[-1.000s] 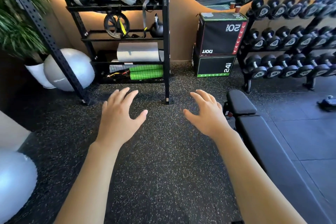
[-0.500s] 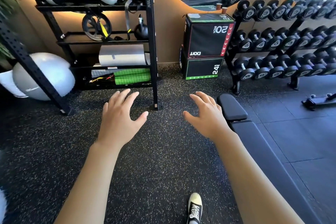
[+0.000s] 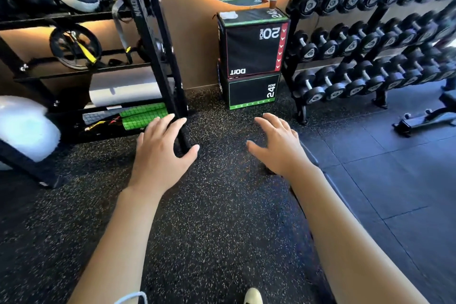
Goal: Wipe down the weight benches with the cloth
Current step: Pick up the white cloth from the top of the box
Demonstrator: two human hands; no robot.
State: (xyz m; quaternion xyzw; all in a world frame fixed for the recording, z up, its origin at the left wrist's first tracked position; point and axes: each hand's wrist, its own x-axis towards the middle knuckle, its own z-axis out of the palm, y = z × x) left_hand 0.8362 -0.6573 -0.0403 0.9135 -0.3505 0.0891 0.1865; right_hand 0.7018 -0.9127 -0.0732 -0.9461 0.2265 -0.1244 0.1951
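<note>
Both hands are empty: my left hand [image 3: 158,155] and right hand [image 3: 278,145] hover palm-down over the speckled floor [image 3: 217,217], fingers [image 3: 265,119] spread wide. What I take for the cloth [image 3: 228,15], a small white crumple, lies on the stacked plyo boxes [image 3: 251,52], at the top's far left corner. I'd judge it light and limp, so I'd pinch it mid-bunch.
</note>
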